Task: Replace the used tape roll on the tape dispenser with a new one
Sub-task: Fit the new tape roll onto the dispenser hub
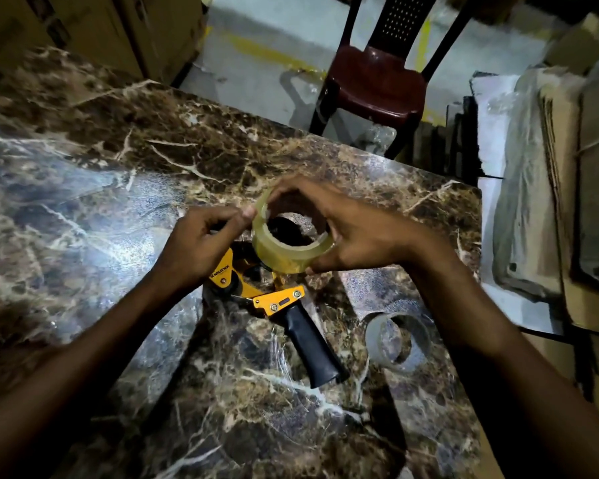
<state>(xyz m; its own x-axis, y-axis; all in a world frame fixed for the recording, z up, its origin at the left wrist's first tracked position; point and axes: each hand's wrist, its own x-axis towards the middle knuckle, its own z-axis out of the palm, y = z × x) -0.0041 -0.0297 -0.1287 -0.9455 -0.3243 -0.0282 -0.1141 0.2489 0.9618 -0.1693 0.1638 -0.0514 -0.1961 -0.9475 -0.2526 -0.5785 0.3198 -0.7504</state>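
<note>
New clear tape roll (291, 236) held mid-frame, directly above the yellow tape dispenser (256, 288) lying on the marble-pattern table (83, 167). Right hand (346, 229) spans its rim, fingers curled closed around it; left hand (198, 243) pinches its left edge. Judged light, rigid, slick-faced; best gripped by rim or core. Spent roll (398, 340) lies lower right. No containers with contents seen.

Yellow-and-black tape dispenser (267, 299), clear yellowish tape roll (291, 250), brown white-veined marble table (118, 167).
</note>
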